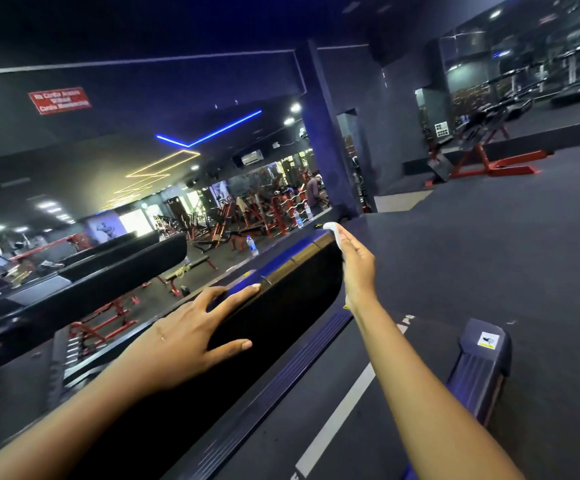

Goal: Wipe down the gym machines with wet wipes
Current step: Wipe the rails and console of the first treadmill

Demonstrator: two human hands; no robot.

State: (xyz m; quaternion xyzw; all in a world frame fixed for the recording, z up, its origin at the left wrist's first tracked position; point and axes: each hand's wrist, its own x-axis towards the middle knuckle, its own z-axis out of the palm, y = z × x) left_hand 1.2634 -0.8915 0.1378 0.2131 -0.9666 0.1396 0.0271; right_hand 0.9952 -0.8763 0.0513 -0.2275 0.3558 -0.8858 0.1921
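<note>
A black treadmill front housing (281,306) runs from lower left toward the mirror wall. My left hand (191,334) lies on its top edge, fingers spread over the rim and thumb against its black side. My right hand (354,261) reaches to the housing's far end with straight fingers, pressing a white wet wipe (331,227) against that end. Only a small white part of the wipe shows past the fingertips.
The treadmill belt (281,427) with a white stripe lies below my arms. A second treadmill's side rail end (482,355) is at right. A wall mirror (143,202) reflects red gym machines. A water bottle (252,244) stands by the mirror; a red bench frame (489,161) stands far right.
</note>
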